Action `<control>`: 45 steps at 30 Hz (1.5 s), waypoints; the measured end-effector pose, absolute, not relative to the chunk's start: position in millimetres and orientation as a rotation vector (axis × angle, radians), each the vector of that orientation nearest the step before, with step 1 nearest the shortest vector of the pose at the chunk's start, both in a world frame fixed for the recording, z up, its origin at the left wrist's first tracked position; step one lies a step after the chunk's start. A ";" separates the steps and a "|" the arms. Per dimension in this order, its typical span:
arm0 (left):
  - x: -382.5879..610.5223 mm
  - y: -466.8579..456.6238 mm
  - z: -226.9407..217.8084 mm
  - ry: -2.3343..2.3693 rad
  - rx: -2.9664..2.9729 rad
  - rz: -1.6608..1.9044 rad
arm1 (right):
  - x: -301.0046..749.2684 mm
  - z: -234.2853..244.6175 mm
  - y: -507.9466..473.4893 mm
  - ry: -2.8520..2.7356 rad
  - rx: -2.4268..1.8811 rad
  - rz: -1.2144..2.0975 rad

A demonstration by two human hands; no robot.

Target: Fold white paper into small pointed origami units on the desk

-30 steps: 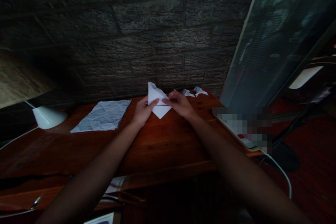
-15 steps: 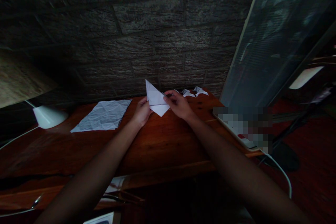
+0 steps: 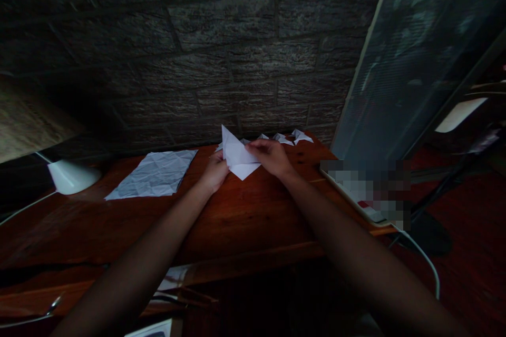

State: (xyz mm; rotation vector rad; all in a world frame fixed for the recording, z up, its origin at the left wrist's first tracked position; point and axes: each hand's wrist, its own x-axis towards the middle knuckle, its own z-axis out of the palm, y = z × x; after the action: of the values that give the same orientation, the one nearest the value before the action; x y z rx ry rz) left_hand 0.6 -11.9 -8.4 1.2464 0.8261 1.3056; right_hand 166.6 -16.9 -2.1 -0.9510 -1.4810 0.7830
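A folded sheet of white paper (image 3: 236,154), with one tall point upward and another pointing down, is held above the wooden table. My left hand (image 3: 216,171) is closed on its left edge, the thumb on the near side. On the right edge, my right hand (image 3: 272,157) pinches a layer of the paper between thumb and fingers. Behind the hands stand several small folded paper shapes (image 3: 302,136) in a row by the wall, some partly hidden by the hands and the paper.
Creased white sheets (image 3: 154,174) lie to the left on the wooden table (image 3: 253,216). A lamp with a white base (image 3: 73,175) stands at the far left. At the right edge rests a flat device (image 3: 351,195), blurred out, with a white cable (image 3: 425,258). A brick wall (image 3: 245,63) rises behind.
The folded paper has dipped slightly and its right flap looks lifted. My right hand has turned a little over it. More of the small paper shapes show behind.
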 end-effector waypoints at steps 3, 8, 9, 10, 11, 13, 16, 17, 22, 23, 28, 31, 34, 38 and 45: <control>-3.1 -8.4 -12.2 0.852 1.342 1.313 | 167.8 0.5 -18.0 -1.478 -0.994 0.813; -5.8 -6.9 -14.5 0.851 1.399 1.319 | 167.4 3.6 -20.8 -1.523 -1.011 0.772; -5.5 -7.4 -14.4 0.849 1.391 1.317 | 167.2 3.8 -21.1 -1.528 -1.009 0.751; -5.0 -8.0 -14.2 0.846 1.379 1.315 | 166.9 3.9 -21.3 -1.533 -1.006 0.732; -4.4 -8.6 -13.9 0.844 1.366 1.313 | 166.8 3.8 -21.3 -1.538 -1.002 0.716; -3.5 -9.3 -13.6 0.846 1.346 1.309 | 166.8 3.3 -20.8 -1.550 -0.991 0.707; -3.4 -9.1 -13.9 0.844 1.338 1.303 | 167.3 2.2 -19.5 -1.561 -0.976 0.726; -3.6 -8.8 -14.2 0.843 1.335 1.304 | 167.4 1.8 -19.0 -1.561 -0.972 0.732; -3.8 -7.8 -15.4 0.882 1.313 1.313 | 166.4 -0.3 -17.4 -1.557 -0.951 0.742; -3.5 -8.0 -15.3 0.895 1.300 1.311 | 166.0 -0.8 -17.3 -1.556 -0.948 0.741; -1.0 -9.4 -13.4 0.900 1.231 1.299 | 165.1 -2.6 -17.3 -1.566 -0.944 0.749; 0.3 -9.8 -11.9 0.873 1.168 1.310 | 165.4 -2.7 -16.9 -1.570 -0.919 0.756; 0.9 -9.7 -10.5 0.871 1.107 1.320 | 165.6 -3.0 -16.5 -1.587 -0.895 0.776; 0.6 -10.1 -8.3 0.881 1.073 1.308 | 165.5 -3.8 -16.4 -1.604 -0.846 0.820; -0.6 -16.3 -1.9 0.820 1.049 1.236 | 167.2 -3.6 -16.5 -1.554 -0.790 0.886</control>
State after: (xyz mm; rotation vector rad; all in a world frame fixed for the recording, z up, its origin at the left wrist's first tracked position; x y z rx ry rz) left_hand -0.6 -16.3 -1.9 1.0493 0.8204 1.2363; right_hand 167.2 -16.5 -3.6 -0.7898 -1.5541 0.8857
